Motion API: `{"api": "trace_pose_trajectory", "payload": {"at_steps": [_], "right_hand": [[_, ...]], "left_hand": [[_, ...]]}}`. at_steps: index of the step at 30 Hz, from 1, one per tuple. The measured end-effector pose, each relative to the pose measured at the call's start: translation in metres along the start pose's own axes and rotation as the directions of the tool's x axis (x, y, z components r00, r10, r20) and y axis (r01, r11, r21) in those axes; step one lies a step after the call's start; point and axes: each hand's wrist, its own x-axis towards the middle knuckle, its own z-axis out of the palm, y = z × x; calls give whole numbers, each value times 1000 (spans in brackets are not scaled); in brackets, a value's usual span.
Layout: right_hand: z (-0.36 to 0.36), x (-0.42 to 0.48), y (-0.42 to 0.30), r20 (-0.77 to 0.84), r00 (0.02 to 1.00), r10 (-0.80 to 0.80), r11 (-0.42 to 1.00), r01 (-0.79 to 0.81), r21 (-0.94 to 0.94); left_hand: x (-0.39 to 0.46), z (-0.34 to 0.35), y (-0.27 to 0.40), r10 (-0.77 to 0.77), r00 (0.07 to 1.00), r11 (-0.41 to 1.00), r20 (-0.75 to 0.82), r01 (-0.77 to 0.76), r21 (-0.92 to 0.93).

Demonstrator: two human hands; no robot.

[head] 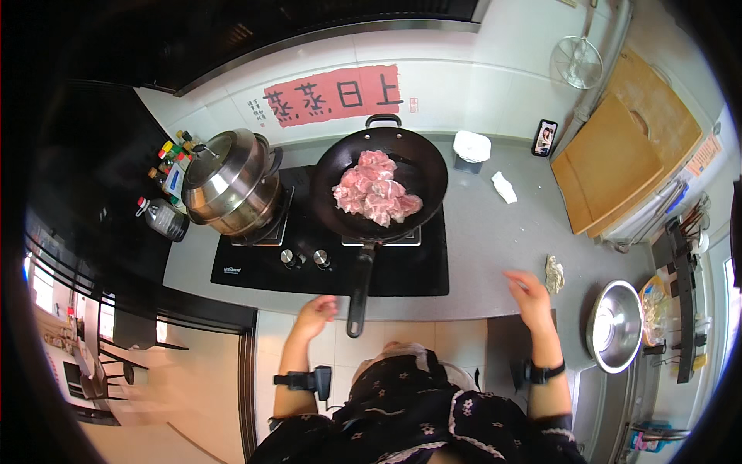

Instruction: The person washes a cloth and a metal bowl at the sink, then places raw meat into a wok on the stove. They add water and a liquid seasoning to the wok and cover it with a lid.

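Raw pink meat pieces [377, 188] lie heaped in a black wok [426, 168] on the right burner. Its long handle [360, 290] points towards me, past the counter's front edge. Just left of that handle, apart from it, is my left hand [316, 316], loosely curled with nothing visible in it. My right hand [528, 296] hovers near the counter's front edge, empty, with its fingers partly apart. A crumpled cloth [554, 274] lies just beyond it to the right. Both wrists wear black straps.
A lidded steel steamer pot [232, 185] occupies the left burner of the black cooktop [255, 284], with bottles [165, 217] beside it. Rightward are a white-topped container [471, 148], crumpled tissue [504, 187], a propped phone [544, 138], wooden boards [608, 162] and a steel bowl [617, 327].
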Motion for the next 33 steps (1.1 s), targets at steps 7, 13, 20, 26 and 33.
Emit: {"api": "trace_pose_trajectory", "payload": {"at_steps": [7,13,20,26,33], "right_hand": [[150,152,-130,411,689,-597,546,724,-422],[221,223,-123,741,544,-394,139,832,-537],[192,278,-109,668,714,-210,187,700,-689],[176,328,-111,671,622,-403,301,783,-544],[257,305,-172,836,390,-385,210,920,-331]], "left_hand": [[-33,-105,37,-17,974,996,-224,35,76],[-63,-124,4,-123,944,991,-307,98,-94],[-88,-117,-26,-240,888,967,-392,185,-173],[-82,-105,-8,-275,852,959,-446,210,-190],[-55,-91,8,-162,878,980,-451,89,-179]]}}
